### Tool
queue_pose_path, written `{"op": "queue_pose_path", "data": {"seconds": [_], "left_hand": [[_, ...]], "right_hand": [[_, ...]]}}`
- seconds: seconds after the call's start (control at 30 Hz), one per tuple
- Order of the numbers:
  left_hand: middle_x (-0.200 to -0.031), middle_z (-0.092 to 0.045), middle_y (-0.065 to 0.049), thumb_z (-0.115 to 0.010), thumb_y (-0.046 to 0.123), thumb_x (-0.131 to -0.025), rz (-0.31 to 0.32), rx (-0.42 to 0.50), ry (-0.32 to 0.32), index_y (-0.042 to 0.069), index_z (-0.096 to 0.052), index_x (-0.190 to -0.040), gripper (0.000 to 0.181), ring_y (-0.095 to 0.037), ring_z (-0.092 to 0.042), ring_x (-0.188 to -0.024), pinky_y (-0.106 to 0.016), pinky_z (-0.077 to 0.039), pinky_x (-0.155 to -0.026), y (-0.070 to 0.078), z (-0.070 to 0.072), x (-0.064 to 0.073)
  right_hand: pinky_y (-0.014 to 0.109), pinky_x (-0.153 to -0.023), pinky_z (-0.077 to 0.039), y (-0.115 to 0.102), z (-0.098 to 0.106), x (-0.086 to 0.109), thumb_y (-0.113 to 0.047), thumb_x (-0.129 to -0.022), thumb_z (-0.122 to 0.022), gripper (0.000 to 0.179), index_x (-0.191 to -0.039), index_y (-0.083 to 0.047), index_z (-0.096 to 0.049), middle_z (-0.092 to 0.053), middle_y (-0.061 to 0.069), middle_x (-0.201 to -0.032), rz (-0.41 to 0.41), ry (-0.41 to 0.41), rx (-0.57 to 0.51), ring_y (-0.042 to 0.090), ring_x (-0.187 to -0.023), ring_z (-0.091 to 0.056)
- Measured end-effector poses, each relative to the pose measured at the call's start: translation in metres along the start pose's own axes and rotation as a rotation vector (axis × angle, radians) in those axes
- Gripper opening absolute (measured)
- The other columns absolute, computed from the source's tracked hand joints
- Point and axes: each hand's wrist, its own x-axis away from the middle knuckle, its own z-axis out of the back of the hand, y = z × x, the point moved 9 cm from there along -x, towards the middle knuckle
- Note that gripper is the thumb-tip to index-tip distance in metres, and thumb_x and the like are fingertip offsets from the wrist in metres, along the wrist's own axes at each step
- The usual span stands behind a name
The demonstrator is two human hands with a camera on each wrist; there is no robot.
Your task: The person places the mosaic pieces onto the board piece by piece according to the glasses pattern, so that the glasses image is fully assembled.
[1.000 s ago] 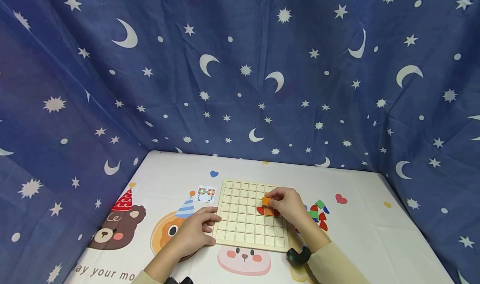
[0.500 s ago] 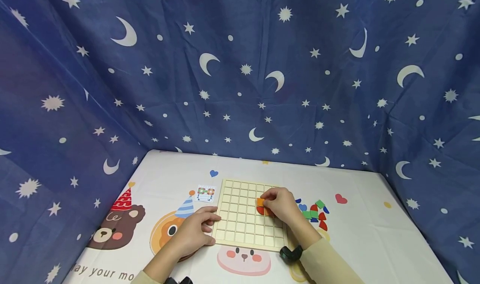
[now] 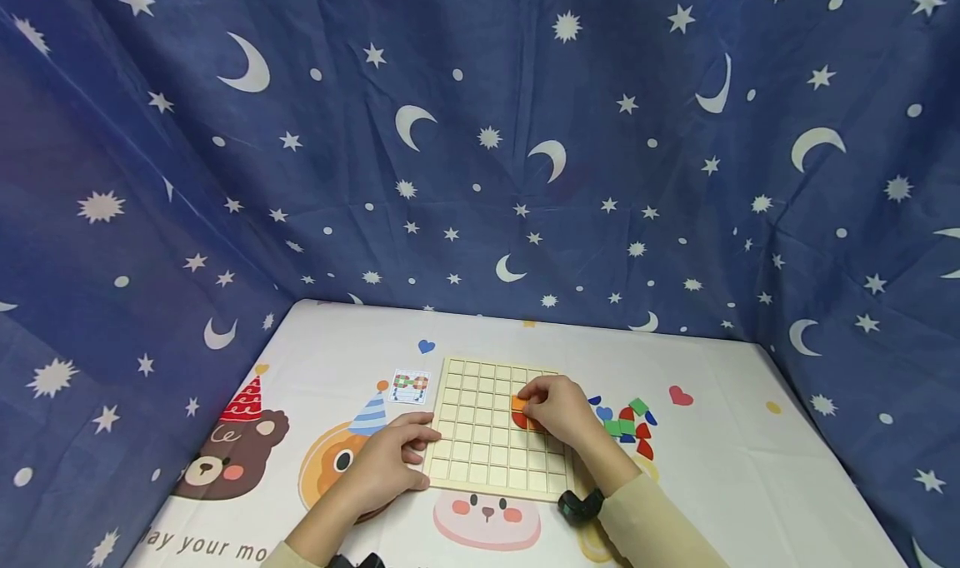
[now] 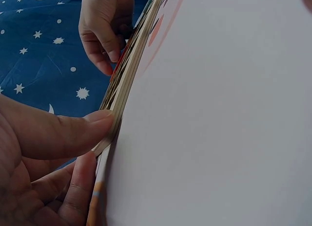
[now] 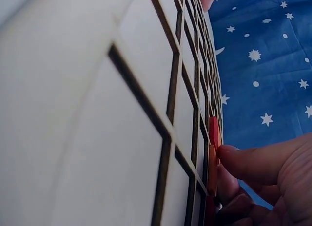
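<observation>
A pale wooden grid board (image 3: 480, 451) lies on the table. My left hand (image 3: 388, 460) rests against its left edge; in the left wrist view the thumb (image 4: 58, 133) touches the rim near a corner. My right hand (image 3: 558, 410) is over the board's right half, its thumb and fingers pinching an orange square tile (image 3: 517, 403) at the grid. Just in front of that tile sits a red rounded piece (image 3: 519, 420). The right wrist view has an orange tile (image 5: 212, 170) at the thumb tip, with a red piece (image 5: 213, 131) behind it. My hand hides other pieces.
Loose green (image 3: 612, 427), red (image 3: 643, 448) and blue pieces lie right of the board. A small pattern card (image 3: 410, 386) lies at its upper left. Starry blue cloth (image 3: 480, 176) hangs behind the table.
My right hand has moved slightly left and brought the orange square tile down behind the red piece. It has hardly moved in the last half second. The left hand has stayed put.
</observation>
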Motion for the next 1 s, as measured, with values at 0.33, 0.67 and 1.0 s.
{"op": "queue_pose_path", "data": {"seconds": [0.33, 0.67, 1.0], "left_hand": [[-0.159, -0.056, -0.002, -0.089, -0.011, -0.067, 0.002, 0.008, 0.004, 0.012, -0.078, -0.123, 0.061, -0.017, -0.060, -0.103, -0.020, -0.057, -0.081, 0.000, 0.001, 0.001], [-0.158, -0.057, -0.002, -0.089, -0.011, -0.067, 0.005, 0.008, 0.008, 0.012, -0.078, -0.122, 0.060, -0.017, -0.061, -0.101, -0.020, -0.057, -0.080, -0.001, 0.001, 0.001], [-0.159, -0.057, -0.002, -0.089, -0.010, -0.068, 0.003, 0.003, 0.003, 0.012, -0.078, -0.123, 0.061, -0.016, -0.061, -0.100, -0.019, -0.056, -0.079, 0.000, 0.001, 0.001]], "right_hand": [[0.032, -0.073, -0.045, -0.003, -0.002, 0.001, -0.006, -0.090, -0.081, 0.015, -0.100, -0.018, -0.080, -0.064, -0.002, -0.080, -0.002, -0.013, 0.031, 0.016, -0.077, -0.057], [0.029, -0.068, -0.048, 0.002, 0.014, 0.006, -0.005, -0.092, -0.080, 0.015, -0.102, -0.015, -0.080, -0.068, 0.000, -0.085, -0.010, 0.028, -0.082, 0.018, -0.077, -0.058], [0.027, -0.064, -0.051, 0.025, 0.050, 0.018, -0.005, -0.092, -0.080, 0.016, -0.108, -0.011, -0.080, -0.068, 0.002, -0.087, -0.024, 0.067, -0.048, 0.019, -0.078, -0.059]]}}
